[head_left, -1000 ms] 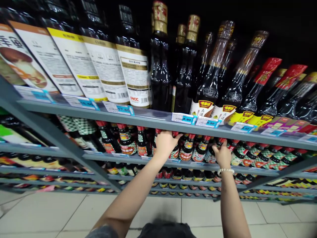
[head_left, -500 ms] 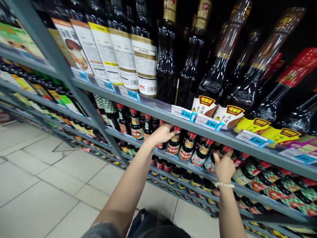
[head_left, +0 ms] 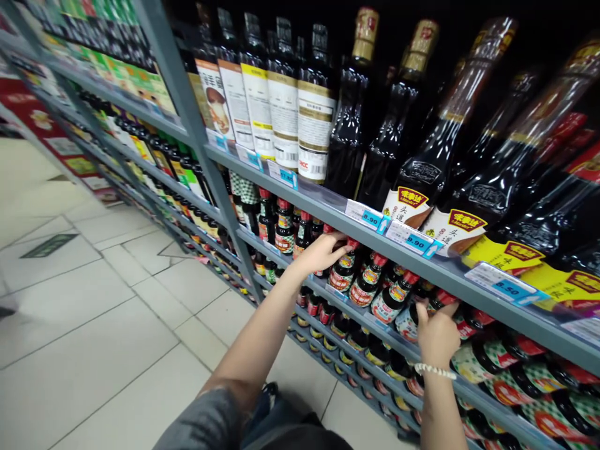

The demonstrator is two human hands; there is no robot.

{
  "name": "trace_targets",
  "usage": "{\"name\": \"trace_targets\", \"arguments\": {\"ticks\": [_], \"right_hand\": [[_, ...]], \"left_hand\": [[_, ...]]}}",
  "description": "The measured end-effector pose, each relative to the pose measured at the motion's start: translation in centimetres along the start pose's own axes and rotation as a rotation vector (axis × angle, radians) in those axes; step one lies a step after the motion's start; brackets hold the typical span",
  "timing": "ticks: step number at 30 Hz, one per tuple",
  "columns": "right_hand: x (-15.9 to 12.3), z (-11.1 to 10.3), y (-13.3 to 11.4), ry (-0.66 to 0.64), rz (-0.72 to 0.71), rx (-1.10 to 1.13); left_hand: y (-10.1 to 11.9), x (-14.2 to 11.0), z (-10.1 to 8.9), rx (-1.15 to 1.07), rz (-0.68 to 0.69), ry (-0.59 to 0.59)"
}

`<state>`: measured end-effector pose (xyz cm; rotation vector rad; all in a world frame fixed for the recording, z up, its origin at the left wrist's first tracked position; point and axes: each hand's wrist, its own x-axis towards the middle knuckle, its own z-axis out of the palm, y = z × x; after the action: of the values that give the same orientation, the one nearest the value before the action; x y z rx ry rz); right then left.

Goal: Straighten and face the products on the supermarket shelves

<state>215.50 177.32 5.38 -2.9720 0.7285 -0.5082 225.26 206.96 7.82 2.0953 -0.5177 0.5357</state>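
Observation:
In the head view my left hand (head_left: pixel 324 251) reaches under a shelf edge and closes on the red-capped top of a small sauce bottle (head_left: pixel 342 275). Its thumb lies at the cap, while the other fingertips are partly hidden among the caps. Farther right, my right hand (head_left: pixel 439 334), with a pale beaded bracelet (head_left: pixel 435 371) at the wrist, has thumb and forefinger around the top of another sauce bottle (head_left: pixel 407 323). Between the hands stand two more sauce bottles, one with a red label (head_left: pixel 364 290) and one with a white label (head_left: pixel 385 304). All of them stand upright.
Just above my hands runs the upper shelf's edge (head_left: pixel 323 203) with price tags (head_left: pixel 412 239). Tall dark bottles (head_left: pixel 424 162) crowd that shelf. A metal upright (head_left: pixel 180 94) divides the bays on the left. Jars (head_left: pixel 328 312) fill lower shelves, beside a tiled floor (head_left: pixel 84 319).
The view has swung left, so the shelves sit farther right and more floor shows. Both hands remain at the same bottles.

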Motion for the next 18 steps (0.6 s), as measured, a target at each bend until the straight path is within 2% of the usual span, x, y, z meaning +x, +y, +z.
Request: {"name": "trace_targets", "arguments": {"ticks": [3,5,6,8,10,13,18], "right_hand": [[0.0,0.0,0.1,0.0,-0.012,0.009],[0.0,0.0,0.1,0.007,-0.02,0.007],[-0.1,0.0,0.1,0.013,-0.022,0.007],[-0.1,0.0,0.0,0.023,-0.025,0.013],[-0.2,0.0,0.0,0.035,-0.021,0.022],[-0.1,0.1,0.0,0.028,-0.014,0.029],[0.1,0.2,0.2,0.008,-0.012,0.029]], "left_hand": [[-0.4,-1.1,-0.9,0.085,0.023,0.296],[-1.1,-1.1,-1.2,0.205,-0.08,0.494],[-1.5,-0.8,-1.2,0.264,-0.149,0.525],[-1.9,-0.3,-1.0,0.369,-0.277,0.468],[-1.8,0.1,-0.8,0.463,-0.347,0.341],[-1.1,0.0,-0.9,0.58,-0.358,0.23],[0.1,-0.4,-0.9,0.582,-0.331,0.165]]}}
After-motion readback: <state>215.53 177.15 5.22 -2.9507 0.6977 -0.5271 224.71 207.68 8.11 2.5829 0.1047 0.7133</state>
